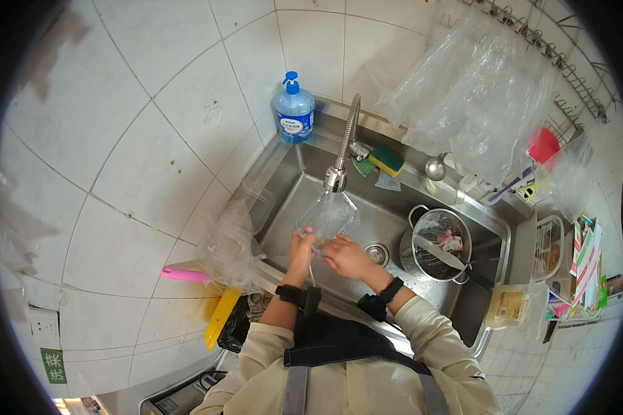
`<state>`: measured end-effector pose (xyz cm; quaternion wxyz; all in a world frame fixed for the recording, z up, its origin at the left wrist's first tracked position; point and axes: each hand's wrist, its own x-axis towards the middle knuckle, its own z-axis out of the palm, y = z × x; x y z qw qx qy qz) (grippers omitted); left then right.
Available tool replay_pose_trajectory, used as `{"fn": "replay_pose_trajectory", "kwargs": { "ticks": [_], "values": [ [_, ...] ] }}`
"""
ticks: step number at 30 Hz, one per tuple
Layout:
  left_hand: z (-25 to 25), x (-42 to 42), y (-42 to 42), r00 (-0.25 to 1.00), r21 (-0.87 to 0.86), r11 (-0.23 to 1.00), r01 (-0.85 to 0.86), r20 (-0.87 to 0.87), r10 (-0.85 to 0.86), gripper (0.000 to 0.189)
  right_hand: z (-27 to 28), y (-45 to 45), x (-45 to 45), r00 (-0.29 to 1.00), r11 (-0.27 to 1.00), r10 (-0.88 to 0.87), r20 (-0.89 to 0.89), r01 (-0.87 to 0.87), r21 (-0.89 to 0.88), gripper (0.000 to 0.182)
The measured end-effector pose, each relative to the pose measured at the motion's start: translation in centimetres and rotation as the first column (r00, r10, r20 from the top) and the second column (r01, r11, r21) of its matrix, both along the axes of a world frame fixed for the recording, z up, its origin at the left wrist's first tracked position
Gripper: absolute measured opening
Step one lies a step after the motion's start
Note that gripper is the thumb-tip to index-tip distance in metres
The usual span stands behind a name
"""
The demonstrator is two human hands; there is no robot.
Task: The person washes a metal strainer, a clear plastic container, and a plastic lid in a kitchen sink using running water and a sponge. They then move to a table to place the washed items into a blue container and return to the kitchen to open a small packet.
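Observation:
Both my hands hold a clear, faceted container (332, 213) in the sink, directly below the metal head of the flexible faucet (336, 179). Water runs from the faucet into it. My left hand (302, 251) grips the container's lower left edge. The fingers of my right hand (347, 256) are on its lower right edge, close to the left fingers. To the right, a steel pot (412, 254) with two handles stands in the sink, with a black-handled knife (441, 252) lying across its top and crumpled scraps inside.
A blue pump bottle (294, 116) stands at the sink's back left corner. A yellow-green sponge (387, 160) and a ladle (435, 168) lie along the back rim. Plastic bags (472, 98) hang at upper right. A packaged item (509, 306) sits by the right rim.

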<state>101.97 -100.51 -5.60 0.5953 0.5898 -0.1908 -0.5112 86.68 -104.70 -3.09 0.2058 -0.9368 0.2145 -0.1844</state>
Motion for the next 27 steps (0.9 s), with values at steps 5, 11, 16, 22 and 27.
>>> {"fn": "replay_pose_trajectory", "kwargs": {
  "ticks": [5,11,16,22,27],
  "values": [
    [1.2,1.4,-2.2,0.907,0.347,0.891,0.293,0.192,-0.374,0.063,-1.5,-1.2,-0.6,0.99,0.983,-0.134,0.045,0.127,0.133,0.013],
    [1.7,0.4,-5.9,0.741,0.512,0.754,0.411,0.295,-0.604,0.082,-3.9,-3.1,-0.1,0.804,0.477,-0.533,0.262,0.03,0.878,0.015],
    [2.0,-0.2,-6.9,0.875,0.291,0.89,0.35,0.237,-0.422,0.061,-3.3,-4.2,-0.4,0.814,0.526,-0.493,0.306,0.0,0.85,0.015],
    [0.3,0.8,-8.5,0.95,0.172,0.94,0.296,0.054,-0.309,0.045,-1.7,-4.3,-1.0,0.832,0.557,-0.43,0.351,-0.062,0.828,0.013],
    [-3.1,0.2,-9.4,0.78,0.238,0.911,0.337,0.472,-0.411,0.049,-1.8,-4.3,-1.4,0.806,0.576,-0.448,0.385,-0.068,0.814,0.014]
  ]
}}
